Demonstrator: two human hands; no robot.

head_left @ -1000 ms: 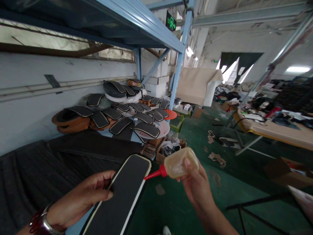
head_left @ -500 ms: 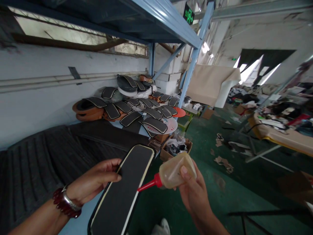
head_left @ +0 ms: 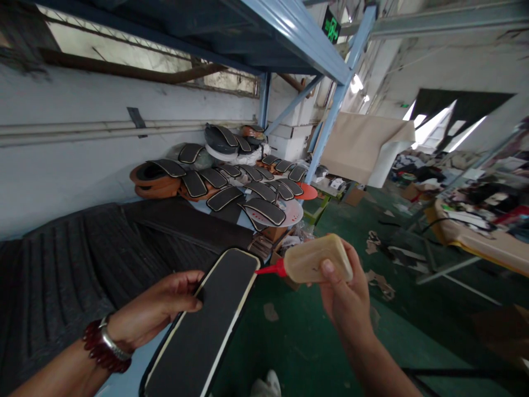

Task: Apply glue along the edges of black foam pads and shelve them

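My left hand grips the left edge of a long black padded strip with rounded corners, thumb on top and fingers underneath. A pale line of glue runs just inside the strip's border. In my right hand is a soft, translucent yellowish glue bottle with a red nozzle. The bottle lies nearly level, and its nozzle tip is at the strip's upper right edge. The strip's lower end runs out of view.
Several similar black strips lie on the shelf ahead, some over brown rolls. Ribbed black sheets cover the shelf's near left. A blue rack post rises ahead. Scraps lie on the green floor; a cluttered table stands right.
My right hand has carried the glue bottle up along the strip's right edge, from about midway to near the top corner. The bottle is now more level. My left hand keeps its grip.
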